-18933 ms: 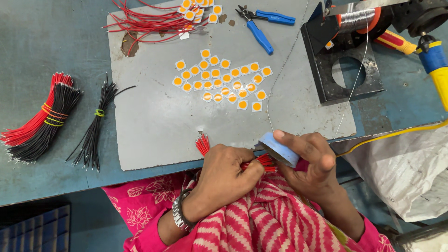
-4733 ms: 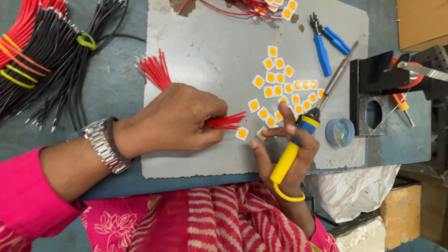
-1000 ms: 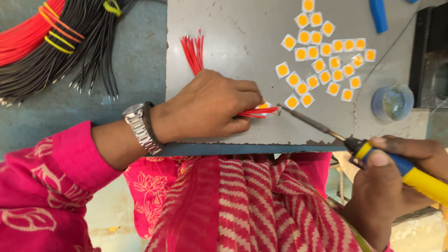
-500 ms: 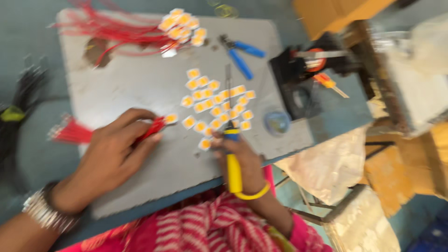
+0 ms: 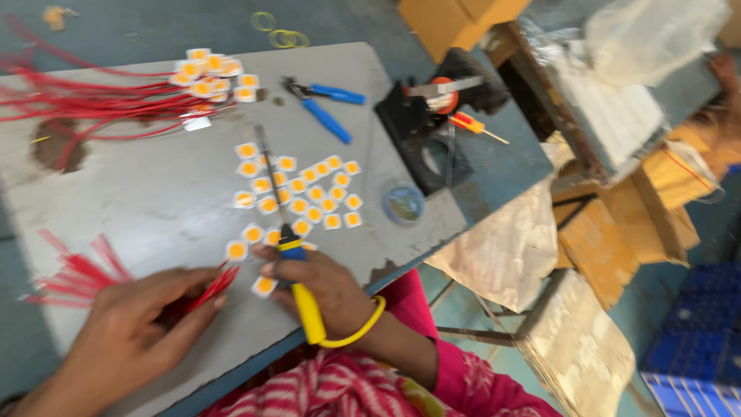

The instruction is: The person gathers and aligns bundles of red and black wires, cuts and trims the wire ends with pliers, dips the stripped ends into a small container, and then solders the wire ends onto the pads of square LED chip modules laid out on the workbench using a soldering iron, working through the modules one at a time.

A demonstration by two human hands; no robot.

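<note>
My right hand (image 5: 324, 297) grips the yellow-handled soldering iron (image 5: 297, 270), tip lying across the orange-centred square chips (image 5: 297, 197) on the grey bench (image 5: 154, 201). My left hand (image 5: 131, 336) is closed on what looks like a bundle of short red wires (image 5: 85, 274), though motion blur hides the exact grip. Blue pliers (image 5: 324, 108) lie beyond the chips.

Grey metal work plate (image 5: 154, 201) on table; small square orange-centred chips (image 5: 305, 197) at its middle, blue-handled pliers (image 5: 324, 108) behind, round tin (image 5: 404, 203) right, bundle of short red wires (image 5: 85, 274) left.
</note>
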